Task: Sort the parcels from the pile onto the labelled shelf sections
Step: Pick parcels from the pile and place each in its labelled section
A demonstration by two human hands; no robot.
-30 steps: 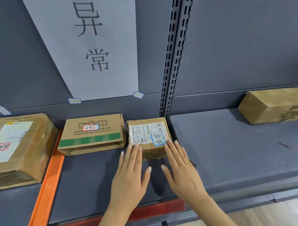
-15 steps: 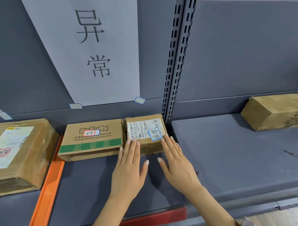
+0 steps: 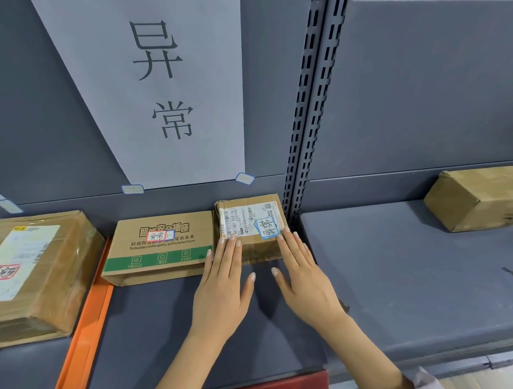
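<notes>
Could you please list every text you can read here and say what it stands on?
"异常": large white paper sign.
"异常": red-edged sticker on green-striped cardboard carton.
"Technology creates quality, quality makes future": same carton.
"841-607 E02-10": white label on small brown parcel.
Remaining print: too blurred.

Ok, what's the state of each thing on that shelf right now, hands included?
green-striped box: flat, red-bordered sticker on top.
small parcel: flat, label up, close against the green-striped box.
taped parcel: flat, label up, left of the orange divider.
plain box: lying alone in the right section.
left hand: fingers straight, fingertips touching the small parcel.
right hand: fingers straight, fingertips touching the small parcel.
</notes>
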